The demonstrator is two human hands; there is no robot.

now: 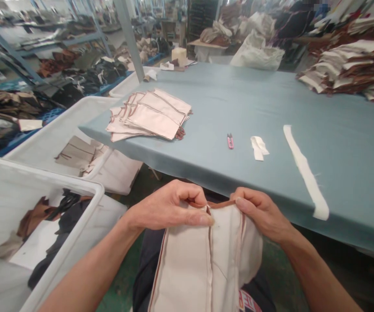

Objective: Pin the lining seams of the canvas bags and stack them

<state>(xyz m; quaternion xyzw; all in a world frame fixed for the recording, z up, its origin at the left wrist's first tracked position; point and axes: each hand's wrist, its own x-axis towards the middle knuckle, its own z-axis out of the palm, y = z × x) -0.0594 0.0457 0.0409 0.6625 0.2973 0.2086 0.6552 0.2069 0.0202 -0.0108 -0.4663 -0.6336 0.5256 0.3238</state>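
Observation:
A cream fabric piece (190, 264) with brown-edged seams hangs over my lap, below the table's front edge. My left hand (177, 206) pinches its top edge beside a seam, thumb on the near side. At the top right of the same edge, my right hand (260, 210) grips the cloth between thumb and curled fingers. A brown strip of the edge runs between the two hands. Pink thread snips (230, 141) lie on the table beyond the hands. To their right rest a small folded white scrap (258, 147) and a long white fabric strip (305, 171).
A pile of similar cream pieces (156, 115) lies on the blue-green table (219, 99), near its left corner. A taller fabric stack (352, 65) stands at the back right. White plastic bins (99, 190) with fabric scraps flank the table on the left, by a metal post (130, 39).

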